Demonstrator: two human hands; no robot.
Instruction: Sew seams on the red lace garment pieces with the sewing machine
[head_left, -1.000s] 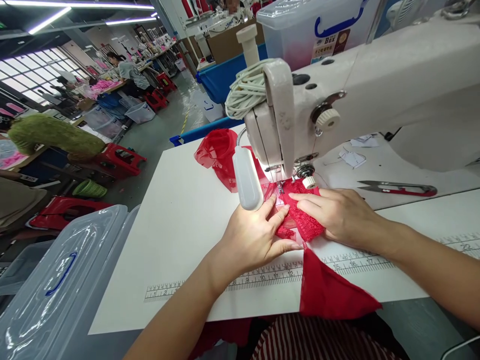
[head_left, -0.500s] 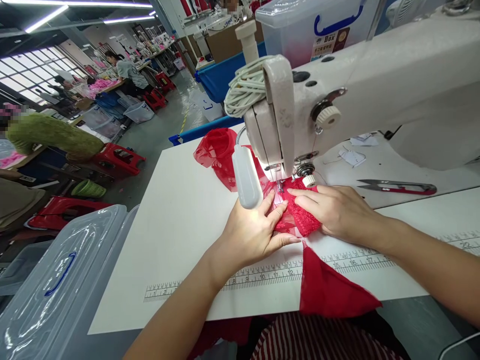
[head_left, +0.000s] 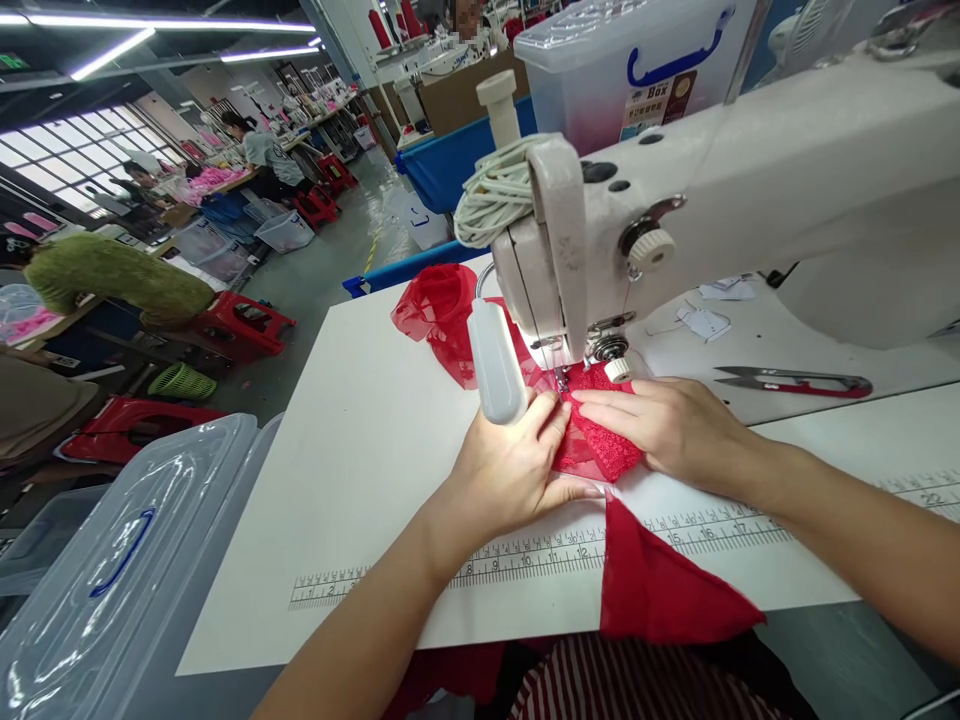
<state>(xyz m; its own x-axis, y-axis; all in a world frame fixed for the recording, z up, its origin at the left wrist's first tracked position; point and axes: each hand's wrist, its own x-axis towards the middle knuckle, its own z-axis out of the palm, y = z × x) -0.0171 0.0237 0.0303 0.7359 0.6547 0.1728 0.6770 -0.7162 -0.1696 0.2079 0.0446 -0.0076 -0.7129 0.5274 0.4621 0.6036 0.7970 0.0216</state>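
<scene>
Red lace fabric (head_left: 606, 432) lies under the presser foot (head_left: 561, 378) of a white sewing machine (head_left: 720, 190). My left hand (head_left: 510, 450) presses on the red cloth just left of the foot, fingers stretched forward and the thumb reaching right. On the lace, to the right of the foot, rest the extended fingers of my right hand (head_left: 660, 425). Sheer red fabric (head_left: 442, 310) bunches behind the foot, and a plain red flap (head_left: 667, 585) hangs toward the table's front edge. A grey-white lamp head (head_left: 496, 365) partly covers the cloth near my left fingers.
Thread snips (head_left: 795, 381) lie right of my right hand, with paper tags (head_left: 705, 320) behind. A ruler strip (head_left: 525, 562) runs along the white table (head_left: 300, 480). Lidded plastic boxes (head_left: 112, 560) stand at the left. People sit working in the background.
My left fingers have drawn closer together, and the pale patch beside them is now covered. My right fingers lie flatter and closer together on the lace. The view has shifted slightly.
</scene>
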